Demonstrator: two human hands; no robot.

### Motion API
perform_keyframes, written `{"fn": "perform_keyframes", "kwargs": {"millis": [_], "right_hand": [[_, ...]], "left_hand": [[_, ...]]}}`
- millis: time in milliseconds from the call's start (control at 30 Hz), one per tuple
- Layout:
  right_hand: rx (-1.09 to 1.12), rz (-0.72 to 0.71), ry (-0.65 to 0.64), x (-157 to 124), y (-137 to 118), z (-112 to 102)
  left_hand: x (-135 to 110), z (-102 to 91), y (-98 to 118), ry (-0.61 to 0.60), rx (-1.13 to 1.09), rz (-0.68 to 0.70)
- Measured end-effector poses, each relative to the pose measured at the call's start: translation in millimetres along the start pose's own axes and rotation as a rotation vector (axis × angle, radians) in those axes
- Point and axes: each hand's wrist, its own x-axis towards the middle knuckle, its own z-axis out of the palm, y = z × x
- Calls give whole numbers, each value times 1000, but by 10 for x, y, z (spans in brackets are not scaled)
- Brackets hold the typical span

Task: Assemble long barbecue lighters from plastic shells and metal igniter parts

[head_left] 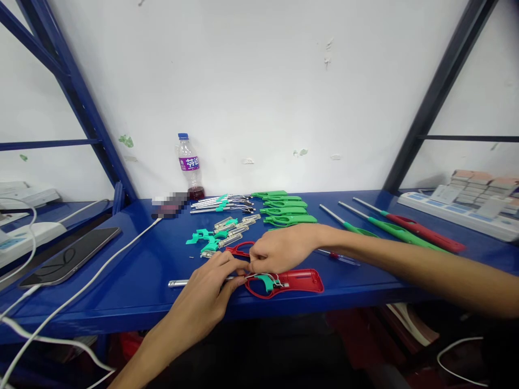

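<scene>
A red lighter shell half (298, 282) lies open near the front edge of the blue shelf (133, 281), with a teal trigger (265, 281) and thin wires set in it. A metal tube (178, 282) sticks out to its left. My left hand (211, 289) pinches the tube and wires at the shell's left end. My right hand (279, 249) reaches in from the right, its fingers closed on the same spot. A second red shell piece (239, 249) lies just behind my hands.
Green shell halves (284, 208), metal tubes (221, 203) and teal triggers with clear tanks (219, 235) lie behind. Finished long lighters (397, 227), a screwdriver (340, 258), a drink bottle (190, 165), a phone (68, 259) on a white cable (117, 254) and stacked boxes (478, 189) surround them.
</scene>
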Motion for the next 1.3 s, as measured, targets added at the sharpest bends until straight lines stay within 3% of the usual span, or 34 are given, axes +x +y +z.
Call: {"fn": "perform_keyframes", "kwargs": {"millis": [233,567,900,1300], "right_hand": [[11,54,68,13,-31,16],[112,18,212,-290,151,-7],[230,30,110,-240,104,17],[164,96,160,-195,81,44]], "left_hand": [[-19,2,-21,10,-15,-13],[-3,-3,-11,5,29,7],[-4,0,-32,-24,54,10],[-23,15,-36,22,38,41]]}}
